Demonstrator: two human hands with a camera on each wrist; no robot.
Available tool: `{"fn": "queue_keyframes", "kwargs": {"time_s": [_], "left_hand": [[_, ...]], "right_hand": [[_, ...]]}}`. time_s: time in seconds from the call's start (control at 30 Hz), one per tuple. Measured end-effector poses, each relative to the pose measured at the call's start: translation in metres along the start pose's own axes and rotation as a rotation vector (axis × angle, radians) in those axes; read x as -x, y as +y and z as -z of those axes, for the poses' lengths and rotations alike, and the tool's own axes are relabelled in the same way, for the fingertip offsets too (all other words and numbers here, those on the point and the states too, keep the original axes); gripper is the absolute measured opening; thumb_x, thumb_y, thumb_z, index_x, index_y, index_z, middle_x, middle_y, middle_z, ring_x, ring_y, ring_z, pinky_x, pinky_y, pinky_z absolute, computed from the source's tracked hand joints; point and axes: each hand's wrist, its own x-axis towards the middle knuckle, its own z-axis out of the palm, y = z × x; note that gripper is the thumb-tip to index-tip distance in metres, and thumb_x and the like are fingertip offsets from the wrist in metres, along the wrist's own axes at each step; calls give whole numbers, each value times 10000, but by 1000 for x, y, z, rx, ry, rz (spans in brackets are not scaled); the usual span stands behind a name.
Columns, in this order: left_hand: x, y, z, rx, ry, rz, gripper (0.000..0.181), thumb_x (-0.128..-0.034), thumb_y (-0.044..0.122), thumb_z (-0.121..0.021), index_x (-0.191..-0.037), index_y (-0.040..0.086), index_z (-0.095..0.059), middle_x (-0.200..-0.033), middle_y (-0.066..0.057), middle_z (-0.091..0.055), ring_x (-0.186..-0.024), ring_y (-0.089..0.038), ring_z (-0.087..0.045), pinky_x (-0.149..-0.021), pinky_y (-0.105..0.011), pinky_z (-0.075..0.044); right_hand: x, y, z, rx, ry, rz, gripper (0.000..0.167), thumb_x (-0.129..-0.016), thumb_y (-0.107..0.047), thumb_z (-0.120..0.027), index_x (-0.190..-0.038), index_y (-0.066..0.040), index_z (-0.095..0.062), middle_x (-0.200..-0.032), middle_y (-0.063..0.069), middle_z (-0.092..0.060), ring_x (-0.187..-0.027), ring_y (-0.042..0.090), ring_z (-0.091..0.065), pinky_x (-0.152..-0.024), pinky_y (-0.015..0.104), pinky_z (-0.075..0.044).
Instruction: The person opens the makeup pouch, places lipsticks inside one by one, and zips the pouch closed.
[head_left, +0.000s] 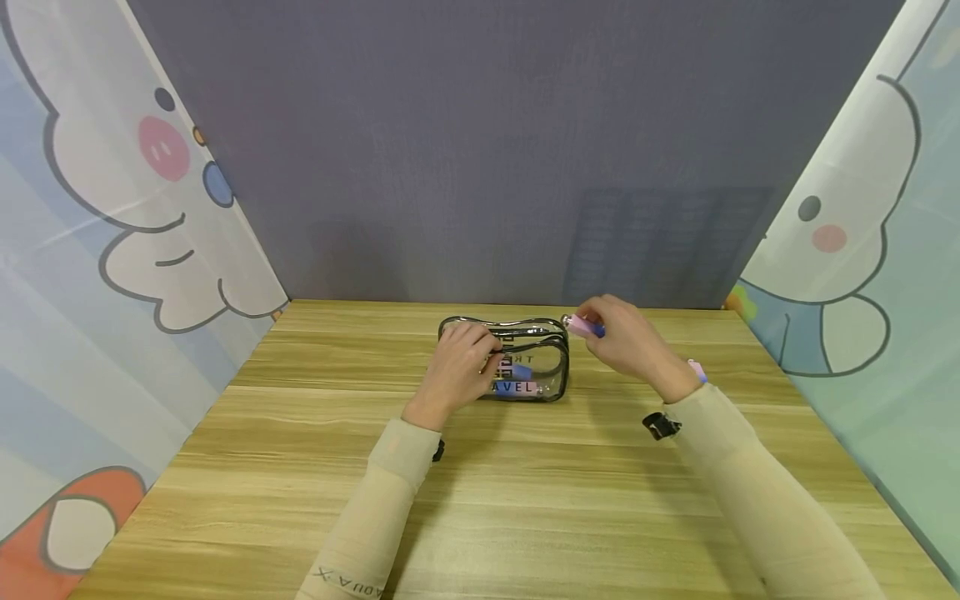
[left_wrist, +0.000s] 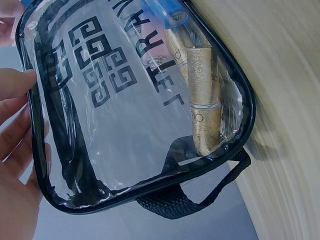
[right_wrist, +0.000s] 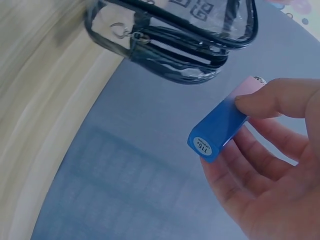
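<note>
A clear pouch with black trim [head_left: 557,360] stands on the table, black lettering and a square pattern on its side. My left hand [head_left: 461,367] pinches its upper edge, thumb on one side and fingers on the other in the left wrist view. Inside lie gold glittery lipstick tubes [left_wrist: 202,100] and pink-and-blue tubes, one with a blue end [left_wrist: 167,12]. Just right of the pouch, my right hand [head_left: 622,337] holds a pink-and-blue lipstick tube [right_wrist: 220,125] between thumb and fingers, apart from the pouch. A round label marks its blue end.
Another pink-and-blue tube [head_left: 697,371] shows beside my right wrist, partly hidden by it. The wood-grain table [head_left: 525,500] meets a dark grey panel [head_left: 480,167] at the back. Cartoon-printed sheets flank both sides. A black strap handle [left_wrist: 175,202] hangs from the pouch's end.
</note>
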Motion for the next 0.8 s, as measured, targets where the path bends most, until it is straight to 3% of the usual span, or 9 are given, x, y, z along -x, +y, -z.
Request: {"fn": "queue_keyframes", "kwargs": {"time_s": [0.8], "left_hand": [[-1,2,0,10,18,3,94,-862,91,-796,-933,82,-735,-968,-42,-699,-972,-243,-631,-921,-408,-493]], "right_hand": [[-17,-31,7,-88,47,61,250,-940,-66,-656,-1185,-19,-670,-1093,114,-643,-1004,284,-597,-890,476,-498]]}}
